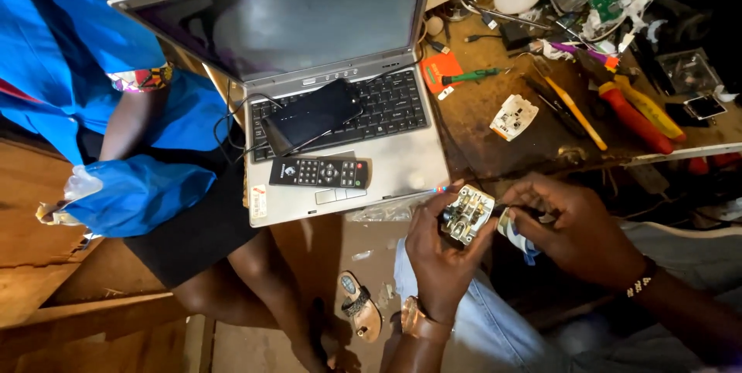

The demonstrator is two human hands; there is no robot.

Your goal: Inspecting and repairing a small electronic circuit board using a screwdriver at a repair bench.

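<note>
Two hands work just off the workbench's [495, 145] front edge: the left hand [437, 253] is closed around an opened plug body [467, 214], terminals up, while the right hand [576, 226] pinches a thin tool [514, 205] touching it. Best, I judge, to brace the plug firmly and keep the tip square on its screw

remote [319, 173] & phone [312, 115] on laptop [402, 164], screwdrivers [635, 116] right on bench [479, 122], socket part [466, 214] below laptop
</note>
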